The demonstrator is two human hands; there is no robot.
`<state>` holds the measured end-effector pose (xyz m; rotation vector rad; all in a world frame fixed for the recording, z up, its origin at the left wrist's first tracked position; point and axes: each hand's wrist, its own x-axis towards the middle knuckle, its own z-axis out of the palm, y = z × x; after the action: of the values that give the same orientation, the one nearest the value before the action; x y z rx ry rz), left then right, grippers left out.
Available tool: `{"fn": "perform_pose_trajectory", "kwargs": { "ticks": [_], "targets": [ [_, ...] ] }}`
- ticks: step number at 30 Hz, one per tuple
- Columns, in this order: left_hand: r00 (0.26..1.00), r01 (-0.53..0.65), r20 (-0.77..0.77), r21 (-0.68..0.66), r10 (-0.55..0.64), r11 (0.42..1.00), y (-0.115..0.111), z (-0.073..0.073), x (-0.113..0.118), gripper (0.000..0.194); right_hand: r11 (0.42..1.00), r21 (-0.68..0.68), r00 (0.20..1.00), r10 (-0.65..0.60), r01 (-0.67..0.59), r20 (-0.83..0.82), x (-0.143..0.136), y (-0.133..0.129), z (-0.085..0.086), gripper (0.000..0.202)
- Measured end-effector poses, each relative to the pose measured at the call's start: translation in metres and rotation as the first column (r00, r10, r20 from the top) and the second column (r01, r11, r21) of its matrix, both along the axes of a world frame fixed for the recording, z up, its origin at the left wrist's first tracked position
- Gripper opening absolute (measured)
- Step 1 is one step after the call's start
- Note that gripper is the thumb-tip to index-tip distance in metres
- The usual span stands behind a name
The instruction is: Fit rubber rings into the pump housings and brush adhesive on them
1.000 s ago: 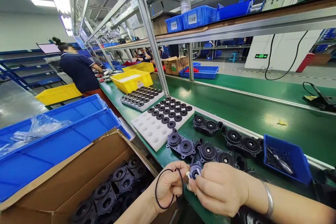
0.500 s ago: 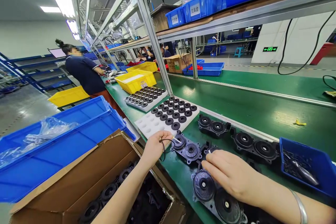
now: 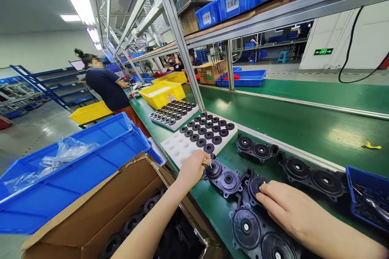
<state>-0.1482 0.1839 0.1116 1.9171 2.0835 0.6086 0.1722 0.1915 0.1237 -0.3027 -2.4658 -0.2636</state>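
My left hand [image 3: 194, 168] is pinched around a thin white-tipped piece with a black cord-like loop. Its tip meets the left round hub of a black two-disc housing [image 3: 223, 178] on the green bench. My right hand [image 3: 288, 210] has its fingers closed together over the disc of another black housing [image 3: 254, 188]; whatever they pinch is hidden. Just below lies a larger black housing [image 3: 246, 228] with white centres. Two more, a rear housing [image 3: 253, 149] and a right-hand housing [image 3: 313, 175], lie behind my right hand.
A white foam tray [image 3: 174, 149] carries rows of black discs. An open cardboard box [image 3: 121, 206] with black parts stands below, beside a blue crate [image 3: 91, 162]. At right sits a blue bin [image 3: 369, 178] with small dark parts. A person [image 3: 106, 87] stands farther left.
My left hand has brought the white tip down to the housing's hub. My right fingers have shifted onto the disc, and the white piece at their tips is now hidden. The view has turned slightly.
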Motion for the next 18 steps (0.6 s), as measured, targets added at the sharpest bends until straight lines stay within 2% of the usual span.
{"fn": "perform_pose_trajectory", "kwargs": {
  "ticks": [11, 18],
  "targets": [
    [0.995, -0.032, -0.092, 0.013, 0.033, 0.999, -0.001, -0.006, 0.003, 0.010, 0.999, -0.038, 0.999, -0.028, 0.029, 0.033, 0.005, 0.004, -0.018, 0.043],
    [0.986, 0.001, -0.166, 0.003, 0.000, 1.000, -0.004, -0.007, 0.007, 0.011, 1.000, 0.005, 1.000, -0.009, 0.009, 0.025, 0.000, 0.007, -0.008, 0.046]
  ]
}}
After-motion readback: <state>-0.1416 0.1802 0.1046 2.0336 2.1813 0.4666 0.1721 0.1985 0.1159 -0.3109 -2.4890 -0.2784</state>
